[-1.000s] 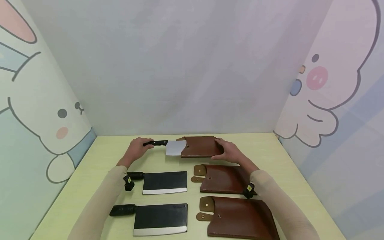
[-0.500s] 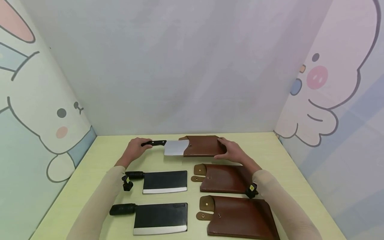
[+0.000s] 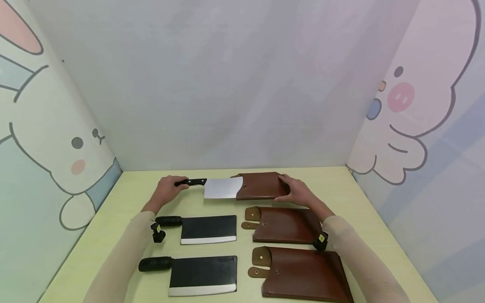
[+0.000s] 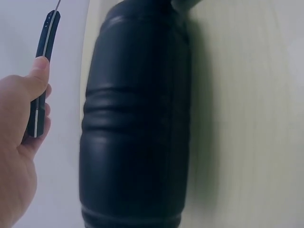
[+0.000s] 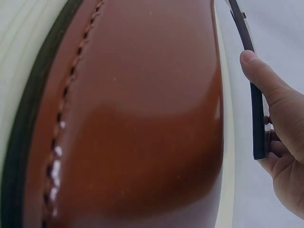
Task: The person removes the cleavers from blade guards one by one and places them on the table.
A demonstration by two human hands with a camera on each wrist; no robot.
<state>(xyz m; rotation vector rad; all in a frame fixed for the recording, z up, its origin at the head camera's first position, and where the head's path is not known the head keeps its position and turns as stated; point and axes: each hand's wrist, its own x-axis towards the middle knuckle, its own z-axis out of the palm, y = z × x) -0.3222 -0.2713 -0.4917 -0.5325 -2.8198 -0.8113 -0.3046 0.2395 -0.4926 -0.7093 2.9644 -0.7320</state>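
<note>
At the back of the table my left hand (image 3: 166,190) grips the black riveted handle (image 3: 191,182) of a cleaver. Much of its bright blade (image 3: 221,188) shows; the blade's far end is hidden at the mouth of a brown leather sheath (image 3: 261,185). My right hand (image 3: 297,190) holds that sheath by its closed right end, thumb on the near side. In the left wrist view, thumb and fingers wrap the handle (image 4: 41,80), seen edge-on. The right wrist view shows the sheath (image 5: 258,118) edge-on, pinched between thumb and fingers.
Two dark cleavers, the middle one (image 3: 208,229) and the front one (image 3: 202,276), lie flat at left on the table (image 3: 212,250). Right of them lie two brown sheaths, a middle one (image 3: 284,225) and a front one (image 3: 303,273). A wall (image 3: 235,105) stands behind.
My hands have moved apart, the left one leftward with the cleaver and the right one rightward with the sheath. More of the blade shows outside the sheath now.
</note>
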